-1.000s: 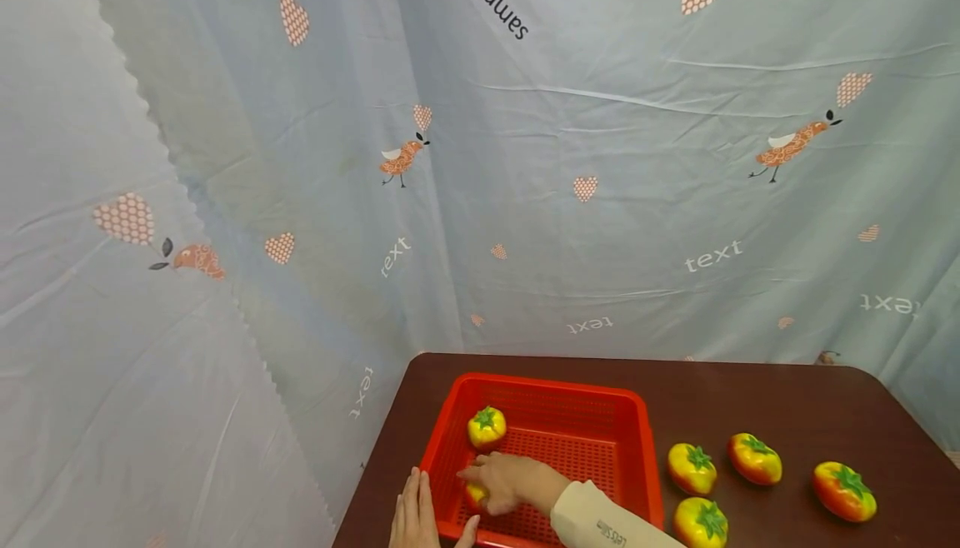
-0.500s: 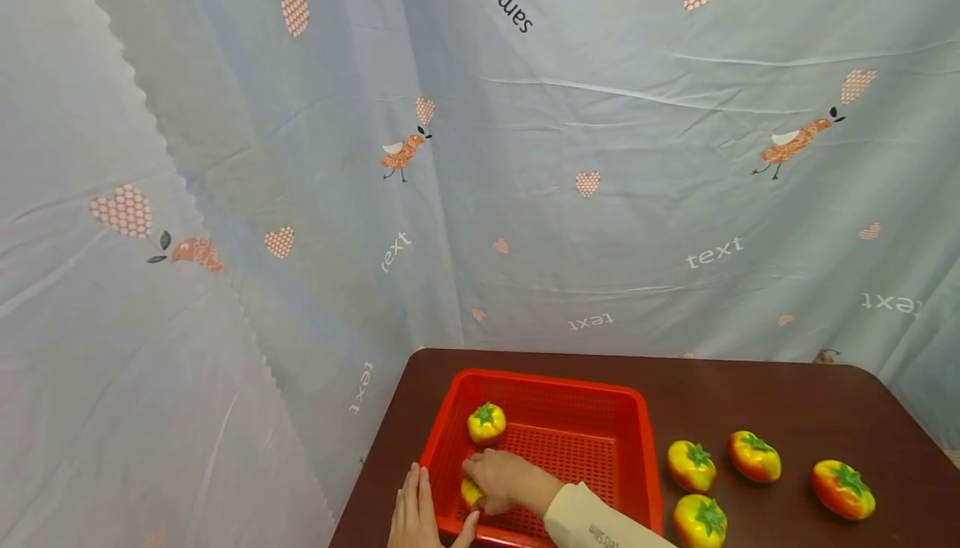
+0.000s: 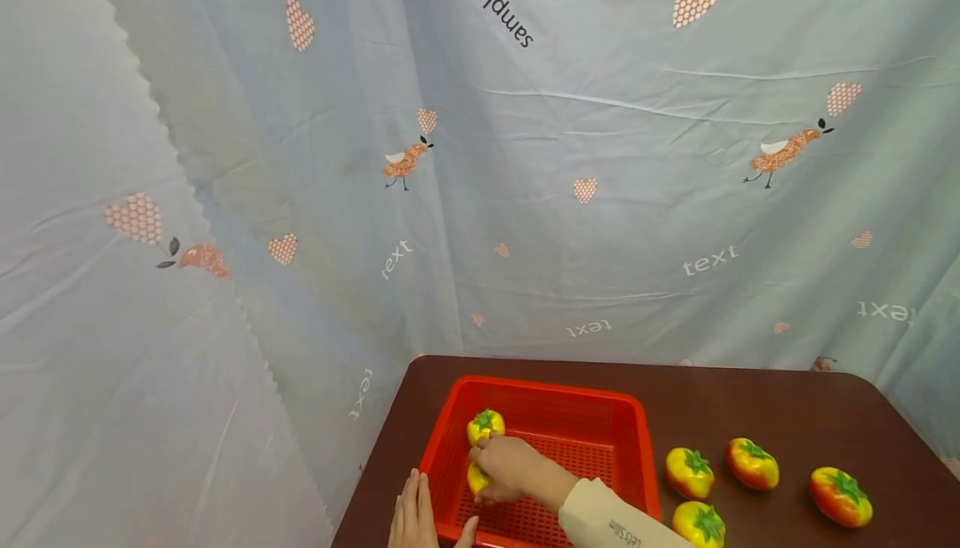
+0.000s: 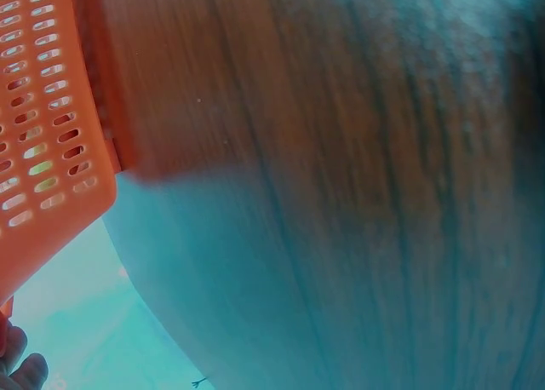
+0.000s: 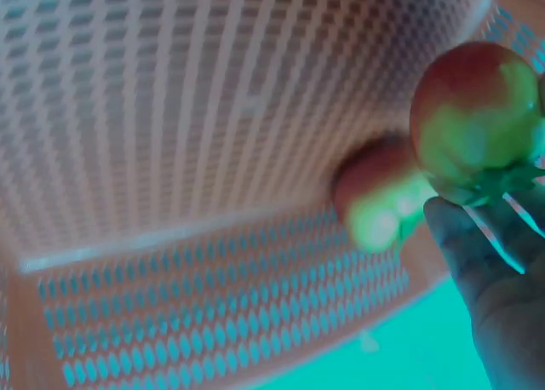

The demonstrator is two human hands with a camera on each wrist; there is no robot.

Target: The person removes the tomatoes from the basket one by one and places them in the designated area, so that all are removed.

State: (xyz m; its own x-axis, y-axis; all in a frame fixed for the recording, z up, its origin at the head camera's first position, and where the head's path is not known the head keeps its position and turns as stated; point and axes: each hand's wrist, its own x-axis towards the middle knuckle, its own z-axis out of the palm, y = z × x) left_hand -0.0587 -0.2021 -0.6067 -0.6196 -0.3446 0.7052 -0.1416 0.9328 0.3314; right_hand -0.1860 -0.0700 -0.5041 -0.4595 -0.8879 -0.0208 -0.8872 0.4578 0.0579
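A red plastic basket (image 3: 551, 386) with slotted walls stands on the dark brown table. My right hand (image 3: 510, 466) reaches into its left side and grips a yellow-and-red persimmon (image 3: 477, 479) with a green leafy top. In the right wrist view the fingers meet this held persimmon (image 5: 473, 122) near its leafy end. Just behind it, another persimmon (image 3: 485, 425) sits in the basket's back left part. My left hand (image 3: 417, 519) touches the basket's front left corner, fingers straight and thumb apart. Only its fingertips (image 4: 30, 371) show in the left wrist view.
Several more persimmons lie on the table right of the basket, the nearest one (image 3: 688, 473) close to its wall and the farthest one (image 3: 841, 497) out to the right. A patterned pale blue cloth (image 3: 600, 265) hangs behind and left of the table (image 3: 757, 402).
My right hand has shifted slightly back in the basket with the gripped persimmon, closer to the rear one. The left hand has stayed at the corner.
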